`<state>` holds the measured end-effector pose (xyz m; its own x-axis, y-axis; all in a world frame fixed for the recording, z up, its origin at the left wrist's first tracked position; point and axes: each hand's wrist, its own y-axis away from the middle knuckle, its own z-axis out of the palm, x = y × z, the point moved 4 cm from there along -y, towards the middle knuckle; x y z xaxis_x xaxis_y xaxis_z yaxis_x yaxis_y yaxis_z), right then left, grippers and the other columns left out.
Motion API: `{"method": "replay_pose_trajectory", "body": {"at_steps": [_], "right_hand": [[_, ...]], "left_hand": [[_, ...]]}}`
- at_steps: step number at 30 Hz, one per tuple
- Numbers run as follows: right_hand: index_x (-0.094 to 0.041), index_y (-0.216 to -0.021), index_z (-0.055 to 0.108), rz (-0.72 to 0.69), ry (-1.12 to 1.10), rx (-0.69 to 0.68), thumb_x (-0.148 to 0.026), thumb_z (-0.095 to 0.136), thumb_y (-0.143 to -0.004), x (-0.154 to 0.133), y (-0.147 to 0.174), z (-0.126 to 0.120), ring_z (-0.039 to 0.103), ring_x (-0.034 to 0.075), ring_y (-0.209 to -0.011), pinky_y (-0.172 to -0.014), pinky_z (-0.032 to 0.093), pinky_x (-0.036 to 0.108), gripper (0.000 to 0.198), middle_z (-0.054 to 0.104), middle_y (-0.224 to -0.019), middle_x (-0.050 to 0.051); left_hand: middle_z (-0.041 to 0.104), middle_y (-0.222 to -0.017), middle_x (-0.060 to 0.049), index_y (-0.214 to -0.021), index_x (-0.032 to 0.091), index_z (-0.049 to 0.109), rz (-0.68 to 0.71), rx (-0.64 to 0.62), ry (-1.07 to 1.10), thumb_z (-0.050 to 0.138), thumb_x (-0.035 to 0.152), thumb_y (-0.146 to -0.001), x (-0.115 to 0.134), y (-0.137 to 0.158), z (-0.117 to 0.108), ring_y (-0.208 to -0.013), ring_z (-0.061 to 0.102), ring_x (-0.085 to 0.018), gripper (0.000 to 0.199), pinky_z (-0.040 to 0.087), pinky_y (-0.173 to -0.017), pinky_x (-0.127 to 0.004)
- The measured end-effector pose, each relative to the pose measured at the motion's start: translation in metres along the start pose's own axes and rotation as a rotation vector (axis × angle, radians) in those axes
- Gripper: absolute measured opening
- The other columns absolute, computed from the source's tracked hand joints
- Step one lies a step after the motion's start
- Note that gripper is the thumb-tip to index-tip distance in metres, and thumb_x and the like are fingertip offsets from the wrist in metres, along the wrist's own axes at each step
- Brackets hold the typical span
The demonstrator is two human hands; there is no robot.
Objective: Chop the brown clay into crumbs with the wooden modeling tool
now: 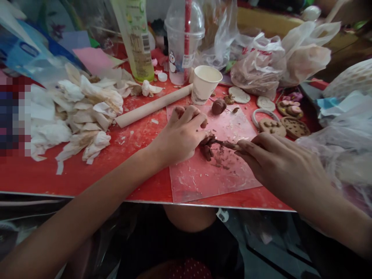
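Observation:
My right hand (273, 162) grips a thin, clay-smeared modelling tool (225, 144), its tip pointing left into a lump of dark brown clay (207, 149). From the other side, my left hand (183, 133) is closed with its fingers curled, thumb and fingertips pressed against that same lump. The clay rests on a clear plastic sheet (192, 180), with dark crumbs and smears around it. Just beyond the hands sits a rounded ball of brown clay (219, 106), beside a white paper cup (205, 83). My left fingertips partly hide the worked clay.
A pale rolling pin (154, 106) lies left of the cup. Crumpled tissues (84, 104) heap up at left. Behind stand a green bottle (136, 42) and a domed plastic cup (177, 42). Flat clay pieces (271, 127) and plastic bags (258, 62) occupy the right. The red table's (139, 186) edge is near.

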<state>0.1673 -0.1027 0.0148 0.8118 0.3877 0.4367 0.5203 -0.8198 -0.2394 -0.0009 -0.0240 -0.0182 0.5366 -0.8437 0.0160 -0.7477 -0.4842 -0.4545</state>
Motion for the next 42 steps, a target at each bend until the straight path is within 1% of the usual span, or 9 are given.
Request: {"method": "replay_pose_trajectory", "body": {"at_steps": [4,8,12,19,25,30,35,38,42], "right_hand": [[-0.013,-0.083,0.066,0.049,-0.013,0.01,-0.028,0.047,-0.095,0.004,0.003,0.0,0.055,0.017,-0.055,-0.052,0.032,0.03,0.027,0.059,-0.068,0.005],[-0.014,-0.093,0.069,0.073,-0.037,0.009,-0.031,0.046,-0.095,0.005,0.003,0.006,0.057,0.016,-0.052,-0.046,0.027,0.03,0.03,0.067,-0.074,0.005],[-0.015,-0.096,0.071,0.09,-0.077,-0.005,-0.033,0.048,-0.094,0.005,0.0,0.013,0.058,0.014,-0.051,-0.042,0.021,0.029,0.03,0.071,-0.08,0.005],[-0.017,-0.101,0.073,0.111,-0.104,-0.069,-0.034,0.048,-0.093,0.009,-0.004,0.02,0.058,0.015,-0.049,-0.041,0.018,0.028,0.031,0.073,-0.08,0.005],[-0.017,-0.102,0.072,0.067,-0.087,-0.105,-0.033,0.047,-0.093,0.007,-0.008,0.023,0.057,0.015,-0.049,-0.041,0.017,0.027,0.031,0.074,-0.08,0.006],[-0.017,-0.105,0.071,0.047,-0.019,-0.217,-0.03,0.043,-0.093,0.005,-0.014,0.022,0.055,0.016,-0.046,-0.043,0.014,0.027,0.033,0.072,-0.079,0.007],[-0.016,-0.1,0.07,0.053,-0.046,-0.339,-0.028,0.039,-0.093,0.003,-0.023,0.021,0.056,0.016,-0.048,-0.044,0.015,0.028,0.035,0.072,-0.077,0.007],[-0.016,-0.094,0.071,0.068,-0.119,-0.39,-0.03,0.037,-0.093,0.006,-0.03,0.026,0.055,0.016,-0.049,-0.046,0.017,0.029,0.037,0.072,-0.073,0.008],[-0.017,-0.078,0.072,0.116,-0.238,-0.39,-0.035,0.039,-0.092,0.019,-0.038,0.039,0.052,0.015,-0.047,-0.047,0.022,0.029,0.04,0.068,-0.062,0.008]], "left_hand": [[0.061,-0.11,-0.011,-0.094,0.014,0.068,0.0,0.003,-0.009,0.039,0.008,-0.09,0.0,0.0,0.0,-0.113,0.049,-0.032,0.03,0.039,-0.09,-0.052],[0.06,-0.109,-0.011,-0.093,0.014,0.067,0.0,0.019,-0.014,0.04,0.007,-0.089,0.0,0.0,0.0,-0.112,0.049,-0.033,0.028,0.039,-0.09,-0.053],[0.059,-0.106,-0.011,-0.097,0.015,0.065,-0.018,0.009,0.026,0.043,0.007,-0.087,-0.001,0.0,0.001,-0.113,0.048,-0.033,0.025,0.038,-0.092,-0.054],[0.06,-0.104,-0.01,-0.096,0.015,0.067,-0.028,0.0,0.025,0.042,0.008,-0.089,0.0,0.0,0.0,-0.111,0.048,-0.031,0.026,0.037,-0.091,-0.051],[0.06,-0.107,-0.01,-0.096,0.015,0.068,-0.013,-0.043,0.012,0.042,0.005,-0.088,0.001,-0.001,0.0,-0.111,0.047,-0.031,0.029,0.036,-0.09,-0.05],[0.06,-0.106,-0.009,-0.095,0.016,0.068,-0.015,-0.038,0.019,0.041,0.006,-0.089,0.001,-0.001,0.001,-0.111,0.047,-0.03,0.029,0.037,-0.091,-0.049],[0.061,-0.107,-0.009,-0.097,0.015,0.068,-0.015,-0.064,0.016,0.036,0.01,-0.093,0.002,-0.002,-0.002,-0.111,0.046,-0.03,0.033,0.036,-0.091,-0.049],[0.061,-0.108,-0.009,-0.097,0.016,0.067,-0.003,-0.07,-0.008,0.04,0.015,-0.094,0.003,-0.002,-0.004,-0.111,0.047,-0.032,0.028,0.036,-0.089,-0.05],[0.062,-0.105,-0.008,-0.094,0.017,0.066,-0.008,-0.023,-0.003,0.043,0.03,-0.096,0.002,-0.002,-0.004,-0.111,0.048,-0.033,0.026,0.036,-0.09,-0.053]]}}
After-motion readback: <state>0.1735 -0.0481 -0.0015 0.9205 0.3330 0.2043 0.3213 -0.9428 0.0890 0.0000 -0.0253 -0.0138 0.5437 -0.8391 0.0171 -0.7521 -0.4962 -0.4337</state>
